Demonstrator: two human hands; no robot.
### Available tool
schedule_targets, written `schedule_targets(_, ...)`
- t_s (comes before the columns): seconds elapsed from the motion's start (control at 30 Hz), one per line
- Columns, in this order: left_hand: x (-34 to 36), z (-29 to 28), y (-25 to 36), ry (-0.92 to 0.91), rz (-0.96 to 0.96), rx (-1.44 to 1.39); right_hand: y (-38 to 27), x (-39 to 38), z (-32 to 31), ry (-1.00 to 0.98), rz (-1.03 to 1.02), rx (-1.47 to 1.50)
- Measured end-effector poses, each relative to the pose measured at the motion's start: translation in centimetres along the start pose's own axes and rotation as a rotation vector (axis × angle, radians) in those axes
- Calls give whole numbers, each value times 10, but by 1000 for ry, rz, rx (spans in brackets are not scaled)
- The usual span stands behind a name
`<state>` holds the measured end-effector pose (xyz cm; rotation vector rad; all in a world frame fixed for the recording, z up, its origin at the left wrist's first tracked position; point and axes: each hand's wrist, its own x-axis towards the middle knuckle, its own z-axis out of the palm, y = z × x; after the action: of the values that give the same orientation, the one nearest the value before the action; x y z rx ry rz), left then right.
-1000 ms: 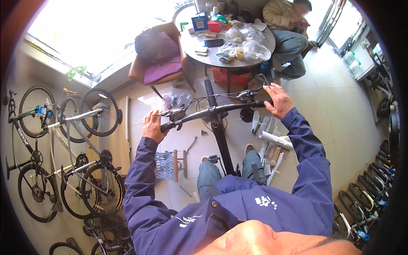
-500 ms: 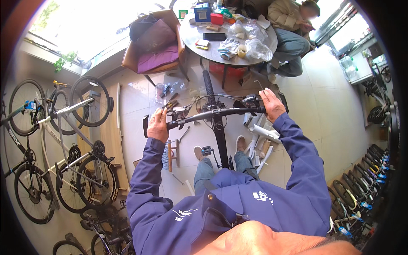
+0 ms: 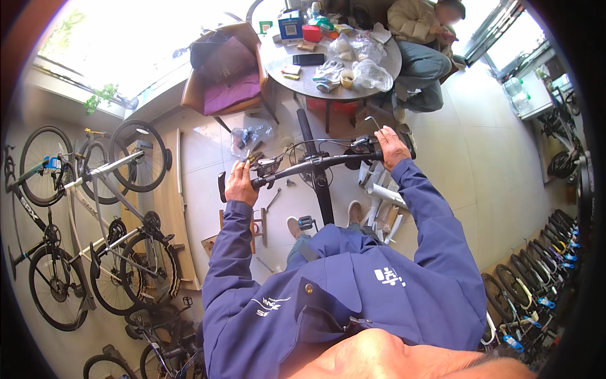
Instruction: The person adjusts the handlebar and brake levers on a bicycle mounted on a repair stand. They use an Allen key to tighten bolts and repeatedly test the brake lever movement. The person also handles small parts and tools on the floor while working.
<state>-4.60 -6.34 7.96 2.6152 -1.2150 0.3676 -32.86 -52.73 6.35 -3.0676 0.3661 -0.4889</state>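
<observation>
- We mark the handlebar as landmark: black, running crosswise in front of the wearer, on a dark bike.
- Left hand is on the handlebar's left end, fingers pointing forward; we can't tell whether they wrap fully round the grip.
- Right hand is on the handlebar's right end, fingers also forward; we can't tell its full wrap either.
- Hands are well apart, the handlebar spanning between them.
- We see a thin bent metal piece by the right fingertips, just ahead of the handlebar's right end; lever or tool, we can't tell.
- Front tyre sticks out ahead of the handlebar's middle.
- Pedal and two brown shoes show behind the handlebar, lower down.
- Pale wrapping pieces lie on the floor below the handlebar's right end.
- Beyond the handlebar, we note a round table with a cup and clear plastic bags; a chair is beyond the handlebar's left end.
- Seated person is beyond the handlebar's right end.
- Parked bikes stand well left of the handlebar.
</observation>
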Motion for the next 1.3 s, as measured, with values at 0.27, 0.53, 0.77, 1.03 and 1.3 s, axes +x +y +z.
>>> schedule_targets(0.27, 6, 8, 5, 61, -43, 57, 3, -2, -3, 17, 92, 57)
schedule_targets(0.53, 11, 6, 9, 174, 22, 22, 5, -1, 0, 40, 53, 117)
schedule_targets(0.77, 15, 14, -2, 212, 44, 55, -2, 4, 3, 138, 36, 90)
schedule_targets(1.03, 5, 16, -5, 246, 61, 47, -13, -3, -3, 136, 17, 36)
schedule_targets(1.3, -18, 15, -2, 263, 54, 75, -20, -22, 5, 160, 1, -39)
